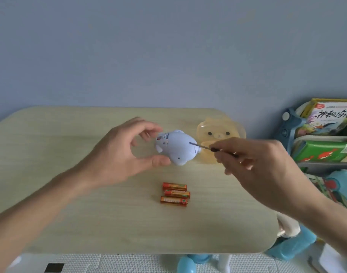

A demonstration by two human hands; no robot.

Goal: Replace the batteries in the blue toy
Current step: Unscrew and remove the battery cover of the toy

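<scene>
Pale desk (70, 194): left hand (117, 154) clasps blue toy (178, 148); right hand (257, 170) fingers (245, 164) pinch screwdriver (204, 147). Recommend seating its tip squarely, toy held steady, before turning.

"神秘海洋" on book cover (330, 116); barcode on green book (322, 152), digits unreadable; batteries (175, 194) labels illegible.

- The screwdriver (202, 146) shows only its thin shaft; the handle is buried in the grip of the right hand (255, 168).
- Where its tip meets the blue toy (178, 150), any screw is too small to tell.
- The batteries (175, 194) carry print too blurred to read.
- The yellow bear-shaped box (214, 133) is partly hidden behind the toy and the right hand.
- The books (330, 119) are cut off by the right edge.
</scene>
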